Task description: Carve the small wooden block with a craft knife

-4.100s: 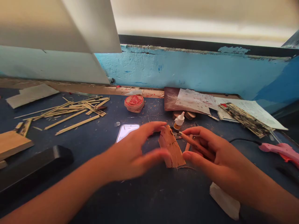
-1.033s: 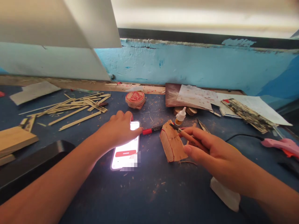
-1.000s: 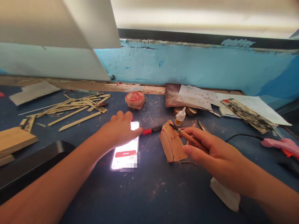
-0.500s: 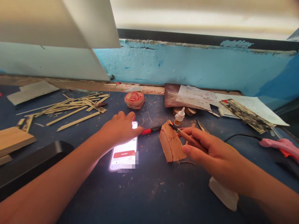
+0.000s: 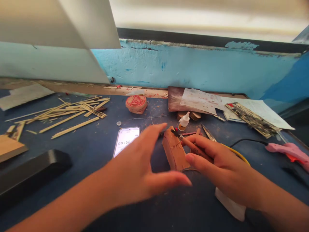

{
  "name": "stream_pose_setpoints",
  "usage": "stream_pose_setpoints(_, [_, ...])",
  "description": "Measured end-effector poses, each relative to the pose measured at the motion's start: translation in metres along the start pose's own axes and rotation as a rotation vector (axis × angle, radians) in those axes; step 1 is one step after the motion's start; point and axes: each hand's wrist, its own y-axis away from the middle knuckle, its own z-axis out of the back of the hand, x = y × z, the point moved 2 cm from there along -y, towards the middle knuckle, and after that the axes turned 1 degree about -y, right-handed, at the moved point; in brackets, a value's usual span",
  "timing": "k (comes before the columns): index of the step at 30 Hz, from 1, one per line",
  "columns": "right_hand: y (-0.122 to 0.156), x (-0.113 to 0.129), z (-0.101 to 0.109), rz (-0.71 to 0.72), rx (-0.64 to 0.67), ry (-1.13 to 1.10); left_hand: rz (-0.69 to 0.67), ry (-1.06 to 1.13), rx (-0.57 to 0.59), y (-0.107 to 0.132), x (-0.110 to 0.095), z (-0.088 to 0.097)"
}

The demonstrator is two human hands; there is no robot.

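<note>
A wooden block (image 5: 172,151) with red lines drawn on it lies on the dark blue table in the head view. In my right hand (image 5: 217,161) is a carving tool (image 5: 193,145) with a wooden handle and a dark metal tip; the tip rests at or just above the block's top end. My left hand (image 5: 142,167), slightly blurred, hovers left of the block, thumb and fingers spread apart, holding nothing. Partly behind it lies a phone (image 5: 126,135) with a lit screen showing a running time. The marker near the block is mostly hidden by my left hand.
Beyond the block stand a small glue bottle (image 5: 184,121) and a round carved wooden piece (image 5: 136,103). Thin wooden sticks (image 5: 74,109) lie scattered at left, near a black box-like object (image 5: 36,174). At right are a pink glue gun (image 5: 288,149) and a white piece (image 5: 230,203).
My left hand has moved off the phone, rightward and nearer to me, toward the block, its fingers opening out. The phone's screen now shows a timer. My right hand has hardly moved.
</note>
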Motion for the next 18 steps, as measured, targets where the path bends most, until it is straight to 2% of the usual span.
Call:
stream_pose_setpoints(1, [0.0,0.0,-0.001,0.012,-0.003,-0.014,-0.043,0.014,-0.015,0.004,-0.006,-0.006])
stream_pose_setpoints(4, [0.001,-0.002,-0.003,0.016,0.0,-0.066,-0.045,0.066,-0.061,0.007,-0.011,-0.02])
stream_pose_setpoints(6, [0.003,-0.002,0.001,0.009,0.011,-0.108,-0.083,0.089,-0.114,0.005,-0.011,-0.022])
stream_pose_setpoints(8, [0.004,0.0,0.009,-0.01,-0.018,-0.178,-0.182,0.08,-0.176,0.004,-0.011,-0.02])
stream_pose_setpoints(11, [0.007,0.006,0.025,-0.01,-0.17,-0.251,-0.359,-0.037,-0.255,0.004,-0.012,-0.017])
stream_pose_setpoints(13, [0.009,0.01,0.035,0.004,-0.265,-0.247,-0.421,-0.156,-0.261,0.004,-0.011,-0.018])
stream_pose_setpoints(16, [0.011,0.012,0.043,0.001,-0.375,-0.236,-0.413,-0.23,-0.212,0.001,-0.005,-0.02])
stream_pose_setpoints(18, [0.013,0.013,0.043,-0.011,-0.486,-0.255,-0.406,-0.221,-0.136,-0.001,-0.001,-0.022])
